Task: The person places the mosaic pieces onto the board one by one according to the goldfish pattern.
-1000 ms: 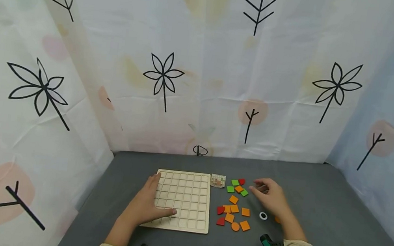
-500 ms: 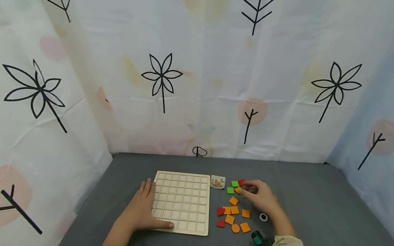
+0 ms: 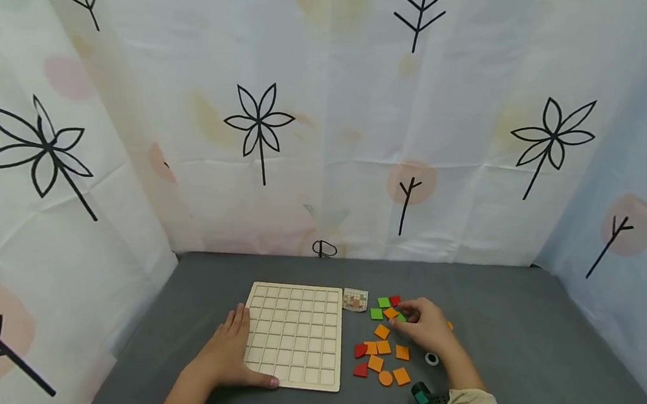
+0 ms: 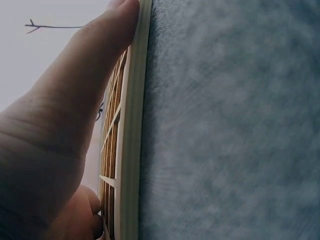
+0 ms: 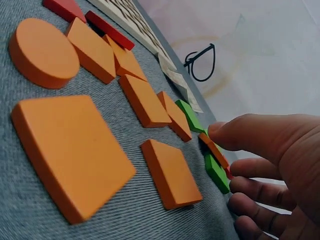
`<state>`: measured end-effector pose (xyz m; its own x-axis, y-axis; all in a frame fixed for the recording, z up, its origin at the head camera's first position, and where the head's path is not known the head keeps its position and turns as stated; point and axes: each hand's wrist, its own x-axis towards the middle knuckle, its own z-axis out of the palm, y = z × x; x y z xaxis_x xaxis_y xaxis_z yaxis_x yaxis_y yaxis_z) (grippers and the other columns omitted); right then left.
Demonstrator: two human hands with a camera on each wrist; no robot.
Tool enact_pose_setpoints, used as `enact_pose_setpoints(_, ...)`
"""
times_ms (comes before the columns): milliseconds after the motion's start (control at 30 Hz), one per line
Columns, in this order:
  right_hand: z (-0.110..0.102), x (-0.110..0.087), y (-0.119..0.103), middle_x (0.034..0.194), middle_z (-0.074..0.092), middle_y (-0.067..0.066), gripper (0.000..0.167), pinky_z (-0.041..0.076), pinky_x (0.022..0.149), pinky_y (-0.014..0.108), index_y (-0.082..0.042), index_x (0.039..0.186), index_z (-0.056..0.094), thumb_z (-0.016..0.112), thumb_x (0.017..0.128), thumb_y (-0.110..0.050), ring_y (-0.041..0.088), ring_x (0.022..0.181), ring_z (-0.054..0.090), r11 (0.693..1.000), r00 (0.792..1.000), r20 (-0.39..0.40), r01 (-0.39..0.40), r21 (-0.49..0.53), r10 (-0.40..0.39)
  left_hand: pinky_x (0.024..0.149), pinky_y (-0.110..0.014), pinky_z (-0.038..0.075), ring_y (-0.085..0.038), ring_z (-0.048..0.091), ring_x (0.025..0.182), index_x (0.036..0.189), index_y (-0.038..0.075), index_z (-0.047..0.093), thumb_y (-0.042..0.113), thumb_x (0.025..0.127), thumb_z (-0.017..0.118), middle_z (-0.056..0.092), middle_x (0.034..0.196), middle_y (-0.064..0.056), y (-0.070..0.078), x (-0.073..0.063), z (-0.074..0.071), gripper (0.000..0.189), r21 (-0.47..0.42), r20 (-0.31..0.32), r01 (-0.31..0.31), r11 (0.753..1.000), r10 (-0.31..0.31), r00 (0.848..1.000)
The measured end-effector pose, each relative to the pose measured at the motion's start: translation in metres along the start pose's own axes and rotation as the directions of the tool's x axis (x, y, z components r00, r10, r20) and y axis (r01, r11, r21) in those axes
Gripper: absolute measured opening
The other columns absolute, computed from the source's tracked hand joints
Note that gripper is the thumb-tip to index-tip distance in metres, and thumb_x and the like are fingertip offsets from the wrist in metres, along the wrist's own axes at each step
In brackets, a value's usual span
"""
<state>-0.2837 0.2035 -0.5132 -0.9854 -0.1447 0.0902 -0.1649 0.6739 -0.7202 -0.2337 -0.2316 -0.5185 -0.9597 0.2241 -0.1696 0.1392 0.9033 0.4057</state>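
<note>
My left hand [image 3: 221, 355] rests along the left edge of a pale wooden grid board [image 3: 294, 336], its thumb at the near edge. In the left wrist view the thumb [image 4: 75, 75] lies against the board's rim [image 4: 131, 125]. My right hand [image 3: 425, 325] reaches over the far group of coloured tiles, thumb and fingers apart. An orange tile [image 3: 391, 313] and a green tile [image 3: 401, 317] lie at its fingertips. In the right wrist view that orange tile [image 5: 216, 150] leans over a green one [image 5: 216, 172], close to the thumb; contact is unclear.
A small patterned card [image 3: 355, 300] lies beside the board's far right corner. Several orange tiles [image 3: 402, 353], red pieces [image 3: 361, 369] and an orange disc [image 3: 385, 378] lie right of the board. A white ring [image 3: 432, 359] is near my right wrist. Fabric walls [image 3: 330, 131] surround the grey table [image 3: 546, 379].
My right hand has moved left onto the far tiles. My left hand has slid back from over the board to its left edge and near corner. The head view has shifted slightly.
</note>
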Motion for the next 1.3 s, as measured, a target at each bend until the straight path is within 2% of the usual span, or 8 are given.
enact_pose_setpoints(200,0.001,0.005,0.001,0.108,0.066,0.013,0.044,0.05,0.072,0.031,0.004,0.124,0.075,0.087,0.09,-0.023,0.016,0.086,0.055,0.999,0.999,0.015,0.045,-0.004,-0.045,0.13,-0.066,0.02,-0.048,0.005,0.165,0.167,-0.008,0.003,0.093,0.057,0.08,-0.002,0.176,-0.029,-0.002,-0.003,-0.002,0.169,0.01,-0.001,-0.006,1.0,0.006,1.0)
enact_pose_setpoints(500,-0.003,0.014,0.003,0.101,0.066,0.01,0.034,0.049,0.071,0.03,0.001,0.119,0.078,0.086,0.091,-0.016,0.016,0.083,0.055,0.999,0.999,-0.016,0.039,-0.021,-0.039,0.13,-0.067,0.016,-0.049,0.001,0.165,0.168,-0.006,0.002,0.09,0.059,0.082,-0.003,0.177,-0.028,-0.006,0.003,-0.007,0.166,0.025,-0.008,-0.037,0.999,0.038,0.999)
enact_pose_setpoints(867,-0.005,0.01,0.001,0.1,0.069,0.01,0.032,0.053,0.075,0.034,0.001,0.113,0.078,0.088,0.088,-0.016,0.017,0.085,0.06,1.0,0.999,-0.037,0.0,-0.025,-0.001,0.13,-0.068,0.014,-0.048,-0.003,0.164,0.169,-0.002,0.0,0.092,0.058,0.081,-0.008,0.176,-0.027,-0.01,0.001,-0.006,0.166,0.015,0.017,-0.011,1.0,0.011,1.0)
enact_pose_setpoints(1067,-0.004,0.008,0.005,0.097,0.068,0.009,0.025,0.053,0.073,0.033,-0.001,0.109,0.08,0.087,0.089,-0.013,0.016,0.083,0.06,0.999,0.999,-0.046,0.027,-0.029,-0.028,0.13,-0.068,0.012,-0.051,-0.003,0.164,0.169,-0.003,0.003,0.092,0.06,0.08,-0.009,0.177,-0.024,-0.007,0.001,-0.005,0.164,0.024,0.004,-0.027,0.999,0.027,1.0)
enact_pose_setpoints(1300,-0.01,0.004,0.011,0.098,0.068,0.008,0.022,0.052,0.069,0.028,-0.001,0.111,0.08,0.084,0.09,-0.009,0.014,0.082,0.059,0.999,0.999,-0.005,0.044,-0.005,-0.044,0.129,-0.07,0.015,-0.052,0.001,0.163,0.169,-0.005,0.004,0.092,0.06,0.079,-0.002,0.177,-0.026,-0.004,0.002,-0.004,0.163,0.039,0.028,-0.036,0.999,0.035,0.999)
